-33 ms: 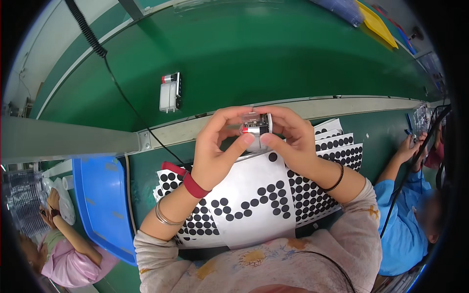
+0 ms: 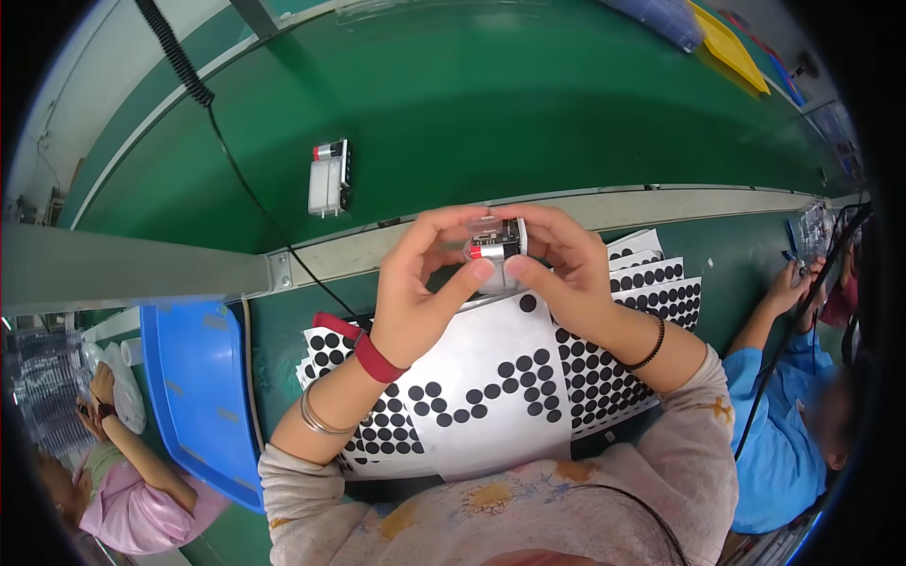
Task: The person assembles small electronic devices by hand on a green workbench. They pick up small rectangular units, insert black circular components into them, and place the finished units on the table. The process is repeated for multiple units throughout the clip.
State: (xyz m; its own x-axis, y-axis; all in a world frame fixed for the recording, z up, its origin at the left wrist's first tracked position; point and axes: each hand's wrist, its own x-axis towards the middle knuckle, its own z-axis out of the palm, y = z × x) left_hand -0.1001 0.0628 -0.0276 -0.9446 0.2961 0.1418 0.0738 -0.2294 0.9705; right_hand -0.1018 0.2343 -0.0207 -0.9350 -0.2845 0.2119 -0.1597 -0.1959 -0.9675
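Both hands hold a small clear plastic device (image 2: pixel 487 229) with a red, silver and black battery and dark circuitry showing in it. My left hand (image 2: pixel 413 274) grips its left side, fingers curled behind and thumb on the front. On the other side, my right hand (image 2: pixel 572 269) has its thumb on the near face and fingers wrapped round the white edge. The fingers cover much of the device. Below the hands lie white sheets (image 2: pixel 462 377) printed with black dots. A similar device (image 2: pixel 327 181), white with a battery at its top, lies on the green surface (image 2: pixel 491 113) beyond.
A pale metal rail (image 2: pixel 661 196) runs between the near bench and the far green surface. At left are a thick grey post (image 2: pixel 123 269), a blue tray (image 2: pixel 193 377) and a hanging coiled cord (image 2: pixel 175 52). Co-workers sit left and right. A yellow tray (image 2: pixel 727 47) lies far right.
The coiled cord at the upper left has swung slightly to the right. My hands and the device have hardly moved.
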